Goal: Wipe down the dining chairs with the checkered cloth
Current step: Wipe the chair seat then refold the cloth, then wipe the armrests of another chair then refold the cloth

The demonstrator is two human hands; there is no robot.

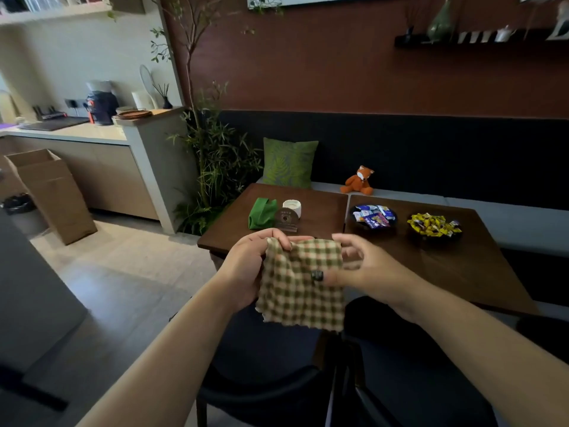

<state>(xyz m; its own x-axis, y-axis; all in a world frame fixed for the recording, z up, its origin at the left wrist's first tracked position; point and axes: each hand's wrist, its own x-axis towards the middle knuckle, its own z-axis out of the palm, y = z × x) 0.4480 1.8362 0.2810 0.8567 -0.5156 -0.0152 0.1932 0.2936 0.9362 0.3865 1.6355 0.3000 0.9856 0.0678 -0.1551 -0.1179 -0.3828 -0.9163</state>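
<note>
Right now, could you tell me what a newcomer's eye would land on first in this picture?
First, the checkered cloth held up in the centre foreground, gripped by the left hand and pinched by the right hand. Beyond it, an orange fox toy sits on the bench, and a bowl of yellow sweets stands on the right table.

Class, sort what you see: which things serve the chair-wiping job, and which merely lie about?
For the job: checkered cloth, left hand, right hand, two dark chairs.

Lying about: fox toy, green cushion, two sweet bowls, cardboard box.
</note>
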